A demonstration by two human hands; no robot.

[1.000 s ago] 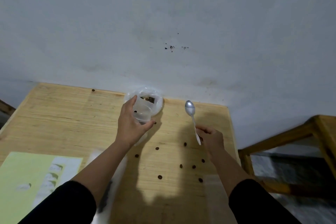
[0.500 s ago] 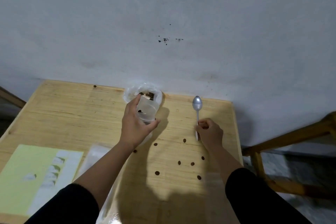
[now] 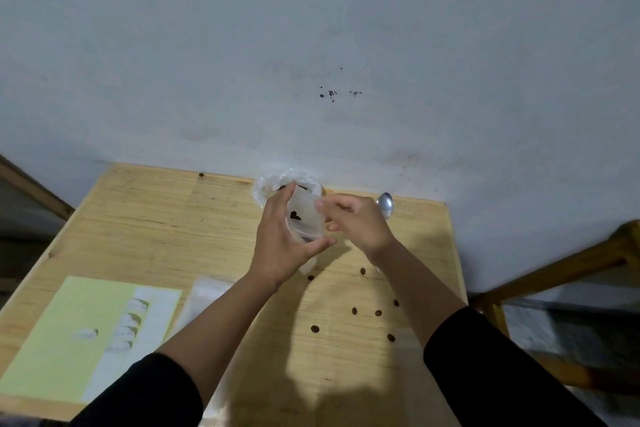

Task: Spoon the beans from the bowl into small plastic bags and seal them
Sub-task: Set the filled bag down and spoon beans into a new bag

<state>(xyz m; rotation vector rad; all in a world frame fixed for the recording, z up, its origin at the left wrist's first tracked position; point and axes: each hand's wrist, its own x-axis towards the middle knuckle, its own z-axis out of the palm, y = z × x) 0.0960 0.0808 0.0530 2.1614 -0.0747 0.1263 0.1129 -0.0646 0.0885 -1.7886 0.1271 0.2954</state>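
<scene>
**Operator:** Holding the small plastic bag [image 3: 304,218] up over the table [image 3: 145,218], my left hand [image 3: 282,246] has its fingers and thumb curled round the bag's near side, and a few dark beans [image 3: 295,215] show through the film. My right hand [image 3: 356,222] sits at the bag's three o'clock edge, fingers bent toward the rim; I think it pinches the top, but the film is too clear for me to be sure.

**Second:** Where is the bowl?

**Operator:** At twelve o'clock from the bag, against the wall, just behind my left fingertips: the plastic-lined bowl [image 3: 270,184]. The spoon [image 3: 386,206] lies at three o'clock, partly hidden by my right hand.

**Second:** What worries you?

**Operator:** The mouth of the bag is tilted and slack. If I press the seal unevenly, a bean caught in the strip would keep it from closing, and the contents could drop out. Loose beans [image 3: 367,313] already lie scattered on the wood between five and six o'clock, so spilling here is a real risk.

**Second:** Anything else?

**Operator:** My left knuckles are close to the bowl's rim. A careless twist while sealing could nudge it. Stray beans under my forearms could also roll off the near edge.
</scene>
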